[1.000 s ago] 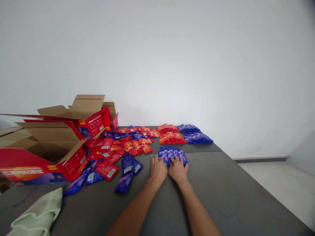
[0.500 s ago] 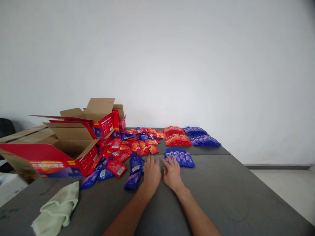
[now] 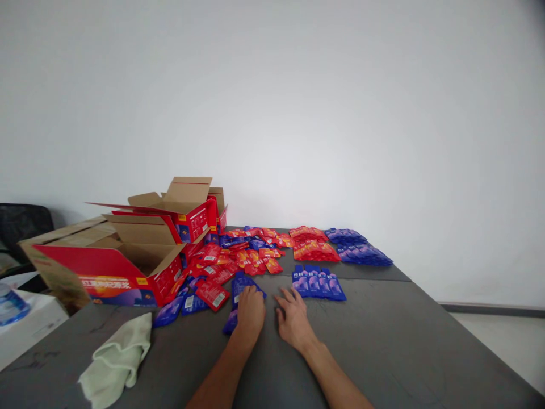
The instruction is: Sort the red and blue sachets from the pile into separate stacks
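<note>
My left hand [image 3: 251, 313] is over a few blue pouches [image 3: 239, 282] left of the middle, its fingers curled down onto one of them. The hand hides part of that pouch. My right hand [image 3: 293, 319] rests low over the dark table with its fingers apart and nothing in them. Just beyond its fingertips, several blue pouches lie in an overlapping row [image 3: 318, 282], printed side up. Loose red pouches [image 3: 213, 294] and more blue ones lie mixed in a heap to the left of my left hand.
Stacks of red pouches [image 3: 315, 251] and blue pouches [image 3: 365, 254] stand at the table's far right. Open red cartons [image 3: 123, 284] line the left side. A pale green cloth [image 3: 119, 360] lies at the front left, near a white box [image 3: 34, 329] with a blue-tinted plastic item [image 3: 12, 307].
My left hand has moved left onto the blue pouches. My right hand has drawn back from the row of blue pouches. The whole view has shifted slightly.
</note>
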### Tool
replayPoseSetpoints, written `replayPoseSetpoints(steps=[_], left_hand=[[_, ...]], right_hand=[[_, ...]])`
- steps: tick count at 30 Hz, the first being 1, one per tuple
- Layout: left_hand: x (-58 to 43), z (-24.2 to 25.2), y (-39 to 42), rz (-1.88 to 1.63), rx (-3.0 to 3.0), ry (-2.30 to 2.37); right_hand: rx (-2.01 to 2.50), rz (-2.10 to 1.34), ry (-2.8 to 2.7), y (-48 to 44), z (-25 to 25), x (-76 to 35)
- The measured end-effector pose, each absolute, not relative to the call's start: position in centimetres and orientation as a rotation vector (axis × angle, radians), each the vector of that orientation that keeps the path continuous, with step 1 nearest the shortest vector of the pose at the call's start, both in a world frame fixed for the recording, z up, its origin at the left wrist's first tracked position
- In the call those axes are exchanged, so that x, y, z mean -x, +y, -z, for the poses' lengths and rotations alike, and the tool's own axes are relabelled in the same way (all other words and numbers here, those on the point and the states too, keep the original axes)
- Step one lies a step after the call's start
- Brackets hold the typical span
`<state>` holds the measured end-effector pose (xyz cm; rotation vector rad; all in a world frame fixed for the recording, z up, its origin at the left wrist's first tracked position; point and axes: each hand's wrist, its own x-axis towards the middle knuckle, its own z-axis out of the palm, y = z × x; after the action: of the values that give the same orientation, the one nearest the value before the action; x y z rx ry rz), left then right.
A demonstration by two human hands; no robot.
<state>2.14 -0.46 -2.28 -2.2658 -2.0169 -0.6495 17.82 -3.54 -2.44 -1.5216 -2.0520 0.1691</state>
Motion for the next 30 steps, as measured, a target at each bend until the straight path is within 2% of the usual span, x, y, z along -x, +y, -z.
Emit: replayPoseSetpoints(steps=[5,8,14,20,24,30], left_hand=[[-2.4,0.5,-1.2,0.740,2.291,-1.950],[-2.5,-0.8,-1.8,0.933,2.271,-1.850],[-2.1,-1.4,-1.9,1.557,2.159,-1.919],[-2.4,-0.8,-1.6,2.229,1.892,-2.282],[-3.8,0.3,-1.9,2.684,1.796,-2.394],[-5.2,1.3,-2.3,2.648,2.243,-2.469]], right_hand=[[1.458,-0.213,-1.980,-3.5,2.5,-17.6],[1.415,-0.264,-1.879,-3.6,1.9,-17.4],[1.277,-0.512,-1.774,-4.2,0.3,-17.0],[1.172,-0.841,-1.628,-4.4,-0.1,-16.6],[1.119,-0.939,-1.470,-3.5,0.5,-16.8],[1.101,-0.960,-1.306,-2.3,1.4,-17.7]])
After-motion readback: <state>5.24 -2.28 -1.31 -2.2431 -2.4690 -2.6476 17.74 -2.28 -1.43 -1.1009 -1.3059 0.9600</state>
